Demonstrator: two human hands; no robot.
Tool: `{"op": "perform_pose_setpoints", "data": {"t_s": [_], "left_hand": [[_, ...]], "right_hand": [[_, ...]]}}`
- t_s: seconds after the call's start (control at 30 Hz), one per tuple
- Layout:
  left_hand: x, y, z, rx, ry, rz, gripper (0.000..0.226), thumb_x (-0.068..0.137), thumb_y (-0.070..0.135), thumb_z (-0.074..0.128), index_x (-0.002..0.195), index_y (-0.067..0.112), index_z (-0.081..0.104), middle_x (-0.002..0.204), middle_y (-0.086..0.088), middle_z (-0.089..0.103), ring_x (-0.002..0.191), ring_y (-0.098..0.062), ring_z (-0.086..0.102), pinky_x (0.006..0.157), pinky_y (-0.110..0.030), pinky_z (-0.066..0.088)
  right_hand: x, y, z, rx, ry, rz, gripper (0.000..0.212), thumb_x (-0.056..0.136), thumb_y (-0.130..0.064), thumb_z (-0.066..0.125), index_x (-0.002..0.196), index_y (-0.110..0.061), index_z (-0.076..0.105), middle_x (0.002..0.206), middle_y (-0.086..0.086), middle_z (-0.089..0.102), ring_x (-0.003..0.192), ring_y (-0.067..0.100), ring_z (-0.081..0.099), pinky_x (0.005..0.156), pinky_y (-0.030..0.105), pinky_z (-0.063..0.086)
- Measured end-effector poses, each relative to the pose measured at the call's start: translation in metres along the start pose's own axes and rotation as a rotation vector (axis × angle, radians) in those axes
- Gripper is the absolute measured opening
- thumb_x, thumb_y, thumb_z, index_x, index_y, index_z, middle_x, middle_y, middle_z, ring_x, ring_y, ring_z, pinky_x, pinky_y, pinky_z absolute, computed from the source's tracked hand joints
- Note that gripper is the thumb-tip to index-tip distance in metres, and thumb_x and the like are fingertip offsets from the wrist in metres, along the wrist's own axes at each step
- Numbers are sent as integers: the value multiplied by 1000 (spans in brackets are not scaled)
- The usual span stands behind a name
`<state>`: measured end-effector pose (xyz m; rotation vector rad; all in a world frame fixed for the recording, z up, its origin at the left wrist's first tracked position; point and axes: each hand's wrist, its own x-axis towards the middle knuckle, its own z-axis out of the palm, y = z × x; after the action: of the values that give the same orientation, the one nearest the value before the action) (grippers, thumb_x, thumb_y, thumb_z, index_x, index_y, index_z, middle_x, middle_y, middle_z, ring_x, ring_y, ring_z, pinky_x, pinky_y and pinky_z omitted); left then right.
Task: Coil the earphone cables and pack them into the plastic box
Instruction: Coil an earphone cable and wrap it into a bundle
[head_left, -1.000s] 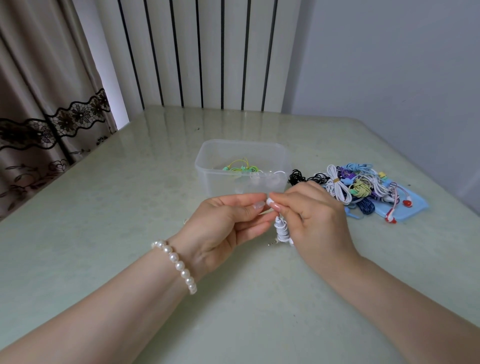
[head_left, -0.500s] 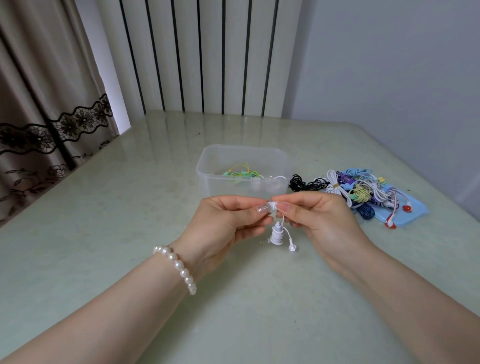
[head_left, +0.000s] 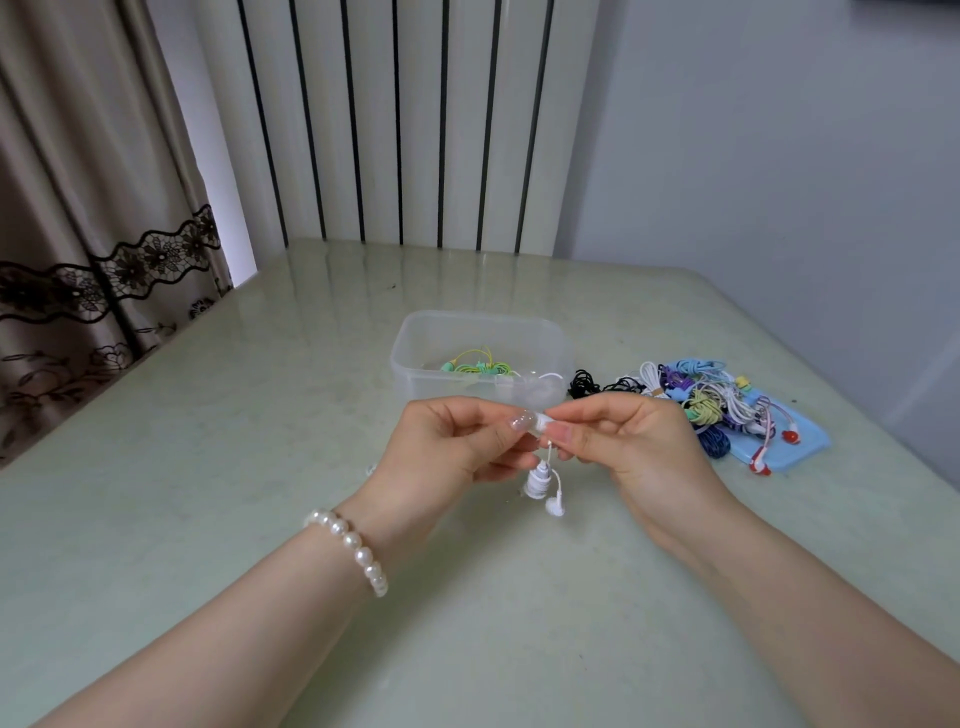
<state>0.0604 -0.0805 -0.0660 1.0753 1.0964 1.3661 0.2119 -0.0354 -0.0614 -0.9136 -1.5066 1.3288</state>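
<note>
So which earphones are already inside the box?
The yellow-green earphones lie inside the plastic box; the colourful pile sits outside, to its right.

A pale green glossy surface (head_left: 208, 467) fills the foreground. Behind it stands a white panel with dark vertical stripes (head_left: 395, 130), with a beige curtain with black lace trim (head_left: 93, 218) at left. A grey wall (head_left: 779, 156) rises at right.

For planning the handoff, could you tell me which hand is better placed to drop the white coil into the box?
Probably the left hand: it sits directly before the box, and both hands pinch the coil.
</note>
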Motion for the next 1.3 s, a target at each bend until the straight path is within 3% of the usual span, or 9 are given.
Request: {"op": "perform_pose_setpoints", "data": {"t_s": [0.13,0.37,0.57,0.8,0.87,0.93,1.0,1.1,1.3], "left_hand": [[2,4,-4,-48,-18,-13,19,90,9,51,86,2,68,76,-7,69,58,-12,63,58,-20,53],[8,13,-21,58,148,-8,14,85,7,61,76,11,71,66,1,69,55,-7,60,56,-17,49],[14,8,-30,277,193,-27,15,78,0,68,70,12,69,62,0,65,53,-7,55,49,-13,45],[20,0,-34,401,180,-36,18,78,1,69,67,15,69,61,4,65,48,-1,55,46,-11,42],[20,-1,-35,435,184,-42,16,78,3,69,68,15,69,63,1,65,45,-2,54,40,-12,39],[20,-3,-35,457,171,-29,18,78,4,69,66,17,69,64,-1,65,49,-7,55,42,-14,41],[21,-4,-34,474,147,-14,20,78,4,69,64,18,68,61,2,64,54,-10,56,47,-14,44],[21,-7,-34,492,98,-10,20,77,6,71,63,19,69,58,4,64,55,-12,54,48,-17,43],[20,-13,-35,549,11,-39,14,77,12,72,65,18,72,61,4,67,51,-17,49,45,-20,41]], "right_hand": [[2,-7,1,16,19,32,25,50,-23,73,73,-12,72,64,2,67,57,12,54,68,28,40],[24,-47,-1,-31,82,-17,8,70,-6,71,72,-13,71,64,2,67,57,11,51,63,26,35],[80,-81,9,-27,139,-92,9,72,-7,73,69,-14,69,66,0,67,58,9,57,54,17,38],[117,-36,42,-160,175,19,11,72,-7,75,69,-8,65,50,-7,63,37,-2,53,39,6,35],[123,-19,49,-237,150,68,11,72,-6,75,77,-2,67,60,1,64,38,1,54,43,8,41],[127,-6,52,-356,120,99,14,72,-4,75,83,2,68,65,7,65,47,8,57,60,21,54],[128,-1,51,-527,92,80,8,73,-7,74,80,-3,71,72,9,68,61,15,60,77,34,55],[126,-12,36,-689,81,-4,9,75,-14,74,82,-8,74,80,5,70,77,12,61,80,25,48],[97,-38,-31,-709,72,-48,10,71,-12,77,79,-9,73,75,6,68,74,13,61,82,26,47]]}}
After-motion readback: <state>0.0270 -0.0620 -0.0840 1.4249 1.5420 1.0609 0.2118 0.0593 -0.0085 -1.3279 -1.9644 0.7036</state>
